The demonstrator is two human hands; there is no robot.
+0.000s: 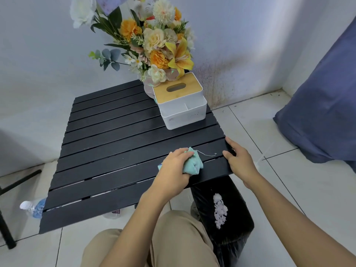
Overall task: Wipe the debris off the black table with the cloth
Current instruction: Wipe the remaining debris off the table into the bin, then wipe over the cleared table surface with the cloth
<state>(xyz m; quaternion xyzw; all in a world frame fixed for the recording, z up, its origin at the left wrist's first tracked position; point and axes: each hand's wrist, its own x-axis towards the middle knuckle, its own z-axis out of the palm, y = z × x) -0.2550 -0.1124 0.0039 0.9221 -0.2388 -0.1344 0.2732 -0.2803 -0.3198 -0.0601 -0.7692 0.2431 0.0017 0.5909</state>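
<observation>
Cloth, mint-green and soft-looking, is bunched into a wad on the black table, near the right end of its slatted top and on the slats nearer the person. The left hand grips it from the near-left side: the fingers curl over the top of the wad and the thumb presses in below, so that only the cloth's right part sticks out past them. Just right of the cloth lies a thin pale thread, stretched along a slat between the wad and the right hand. That hand rests on the table's right edge, with thumb and forefinger lying fairly straight and spread apart on the slat; its other fingers are hidden.

At the far right corner of the table stands a white tissue box with a wooden lid, and behind it a bouquet of orange and cream flowers. Below the table's near right corner sits a black bag with white scraps on it. A plastic bottle lies on the tiled floor at the left.
</observation>
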